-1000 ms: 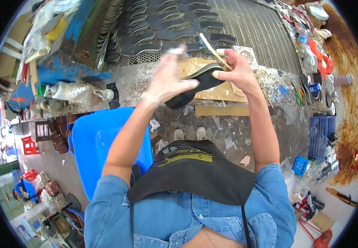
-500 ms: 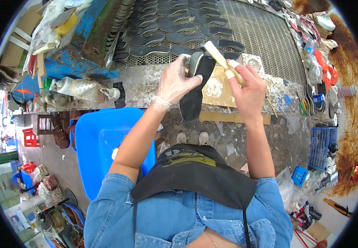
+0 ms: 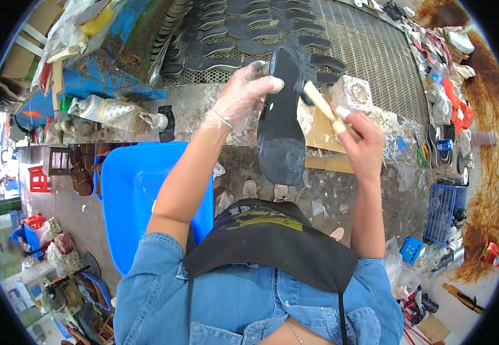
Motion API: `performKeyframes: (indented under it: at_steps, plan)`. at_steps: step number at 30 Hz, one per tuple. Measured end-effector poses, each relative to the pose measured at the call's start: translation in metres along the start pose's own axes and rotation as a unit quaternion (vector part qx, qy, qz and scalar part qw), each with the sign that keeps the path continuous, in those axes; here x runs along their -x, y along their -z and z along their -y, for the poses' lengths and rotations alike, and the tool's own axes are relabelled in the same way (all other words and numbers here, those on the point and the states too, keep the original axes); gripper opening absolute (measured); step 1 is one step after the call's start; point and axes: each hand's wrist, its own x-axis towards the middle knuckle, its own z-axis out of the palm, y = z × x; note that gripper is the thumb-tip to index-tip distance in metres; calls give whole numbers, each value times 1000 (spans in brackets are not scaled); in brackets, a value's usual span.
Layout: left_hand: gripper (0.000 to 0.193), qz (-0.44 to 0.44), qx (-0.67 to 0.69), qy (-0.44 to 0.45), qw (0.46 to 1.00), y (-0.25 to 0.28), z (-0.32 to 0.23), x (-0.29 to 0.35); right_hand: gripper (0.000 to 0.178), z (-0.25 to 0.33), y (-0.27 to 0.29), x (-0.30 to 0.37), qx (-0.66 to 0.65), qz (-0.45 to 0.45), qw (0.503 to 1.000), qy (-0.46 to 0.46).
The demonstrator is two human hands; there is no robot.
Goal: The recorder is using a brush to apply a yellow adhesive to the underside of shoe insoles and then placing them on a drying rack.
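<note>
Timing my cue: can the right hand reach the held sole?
Probably yes: the right hand holds the brush beside the black sole, nothing visible between; the left hand grips the opposite edge.

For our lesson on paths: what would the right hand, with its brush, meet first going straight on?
The right hand, brush leading, would likely meet the black shoe sole first; depth is unclear.

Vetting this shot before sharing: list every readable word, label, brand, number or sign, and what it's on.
Black cloth apron: yellow and pale print, too distorted to read.
Bright blue rectangular box: pale characters, not transcribed here.
Small blue item at right: pale marking, too small to read.
Long black shoe sole, pale-handled brush: no lettering I can make out.
</note>
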Motion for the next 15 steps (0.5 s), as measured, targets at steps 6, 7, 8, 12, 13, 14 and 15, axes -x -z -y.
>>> performKeyframes:
  at_steps: [6, 7, 8, 12, 13, 14, 15]
  plan:
    - [34, 69, -33, 1, 997, -11, -17, -25, 25, 6, 46, 22, 26, 101, 995, 10]
    - [32, 75, -51, 1, 996, -12, -16, -31, 25, 3, 49, 17, 44, 59, 997, 19]
    - [32, 81, -51, 2, 995, -16, -17, -36, 25, 0, 50, 10, 62, 18, 997, 29]
    - [30, 119, -46, 13, 992, -43, -26, -48, 24, -12, 57, -9, 28, -41, 998, 48]
    - [29, 124, -30, 9, 992, -49, -28, -49, 24, -16, 63, -7, 26, -40, 998, 50]
    - [29, 128, -15, 5, 992, -54, -29, -51, 22, -20, 73, -1, 33, 7, 998, 56]
    - [28, 110, -65, -26, 991, -52, -25, -55, 21, -24, 84, 5, 38, 55, 996, 66]
